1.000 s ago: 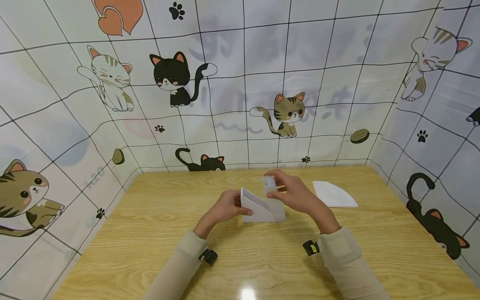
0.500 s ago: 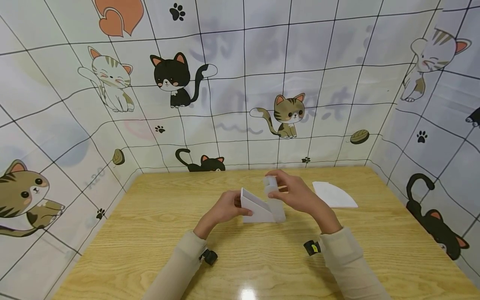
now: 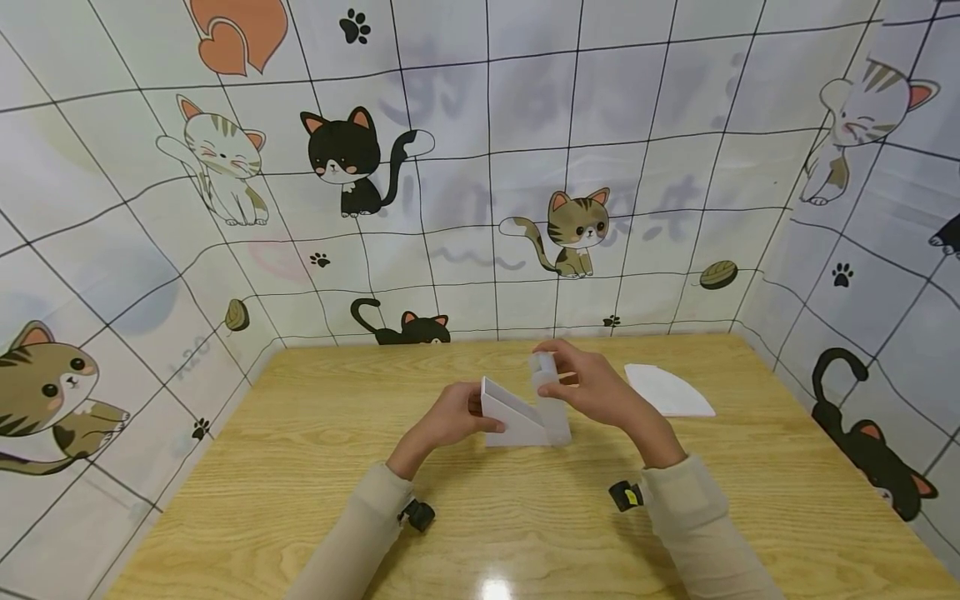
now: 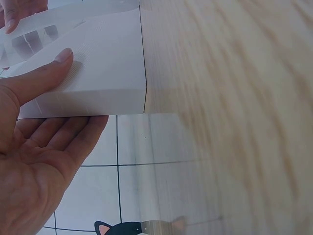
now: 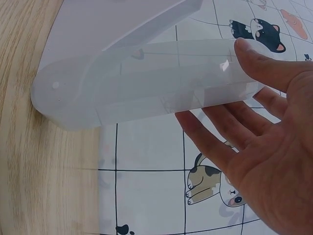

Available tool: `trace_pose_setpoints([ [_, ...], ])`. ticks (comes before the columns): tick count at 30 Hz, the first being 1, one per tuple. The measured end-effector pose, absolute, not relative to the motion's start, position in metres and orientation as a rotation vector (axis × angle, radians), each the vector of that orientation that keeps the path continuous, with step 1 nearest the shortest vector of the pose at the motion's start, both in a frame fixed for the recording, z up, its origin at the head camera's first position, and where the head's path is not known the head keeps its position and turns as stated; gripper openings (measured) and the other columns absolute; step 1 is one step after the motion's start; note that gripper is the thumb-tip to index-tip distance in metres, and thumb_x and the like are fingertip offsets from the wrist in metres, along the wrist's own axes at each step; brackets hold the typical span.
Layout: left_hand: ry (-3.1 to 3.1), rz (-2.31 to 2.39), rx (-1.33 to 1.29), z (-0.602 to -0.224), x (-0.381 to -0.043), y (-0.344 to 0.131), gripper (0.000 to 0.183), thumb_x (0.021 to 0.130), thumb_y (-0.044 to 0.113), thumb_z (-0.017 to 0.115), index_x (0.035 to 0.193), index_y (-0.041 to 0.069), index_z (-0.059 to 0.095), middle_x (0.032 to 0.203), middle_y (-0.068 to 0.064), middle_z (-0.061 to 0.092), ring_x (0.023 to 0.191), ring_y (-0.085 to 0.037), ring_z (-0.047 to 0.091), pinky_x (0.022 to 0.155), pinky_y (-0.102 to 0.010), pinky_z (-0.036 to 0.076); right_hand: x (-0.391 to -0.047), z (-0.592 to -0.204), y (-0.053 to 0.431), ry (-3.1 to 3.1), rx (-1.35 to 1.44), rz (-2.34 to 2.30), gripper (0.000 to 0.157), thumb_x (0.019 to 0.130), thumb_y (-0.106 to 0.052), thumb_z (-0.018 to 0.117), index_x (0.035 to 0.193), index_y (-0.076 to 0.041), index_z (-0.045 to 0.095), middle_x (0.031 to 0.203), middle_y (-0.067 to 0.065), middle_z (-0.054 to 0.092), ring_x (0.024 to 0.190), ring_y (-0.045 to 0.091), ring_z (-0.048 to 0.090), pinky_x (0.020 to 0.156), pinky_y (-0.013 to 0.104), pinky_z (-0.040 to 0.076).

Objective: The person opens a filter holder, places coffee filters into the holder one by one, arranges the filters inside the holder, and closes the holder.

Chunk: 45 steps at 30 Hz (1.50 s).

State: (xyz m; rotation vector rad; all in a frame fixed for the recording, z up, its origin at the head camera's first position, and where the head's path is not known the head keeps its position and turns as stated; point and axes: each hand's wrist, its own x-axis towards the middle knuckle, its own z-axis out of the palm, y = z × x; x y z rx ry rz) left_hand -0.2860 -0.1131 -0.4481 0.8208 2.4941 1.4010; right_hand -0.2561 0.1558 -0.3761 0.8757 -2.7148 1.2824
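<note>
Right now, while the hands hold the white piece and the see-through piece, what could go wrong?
The see-through piece might slip, because the right hand seems to hold just its upper end.
The white piece could tip if the left hand let go, since it seems to stand on edge.
The fan shape lies near the right hand, so a bump might shift it.

Left hand [image 3: 450, 412], right hand [image 3: 592, 389], both in grip.

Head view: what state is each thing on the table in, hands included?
White wedge-shaped piece: standing on edge, held.
Translucent case: roughly upright, held, lower end meeting the wedge.
White fan-shaped piece: lying flat, unheld.
Left grip: holding the wedge.
Right grip: holding the translucent case near its top.
</note>
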Motion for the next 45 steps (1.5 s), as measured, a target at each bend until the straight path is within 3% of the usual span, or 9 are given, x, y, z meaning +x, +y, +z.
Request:
trace_pose_setpoints([
  [45,2.485,1.399,0.838,-0.4444,-0.2832,-0.1139,0.035,0.088,0.011,0.083,0.12,0.004,0.071,0.11,-0.013,0.077,0.094,-0.019,0.076,0.079,-0.028,0.06,-0.2565,-0.3764,0.1623,-2.73,0.865,1.246,0.052,0.098,-0.013,0.072,0.144,-0.011,0.048,0.125,0.018,0.068,0.118,0.037,0.069,0.097,0.053,0.058],
])
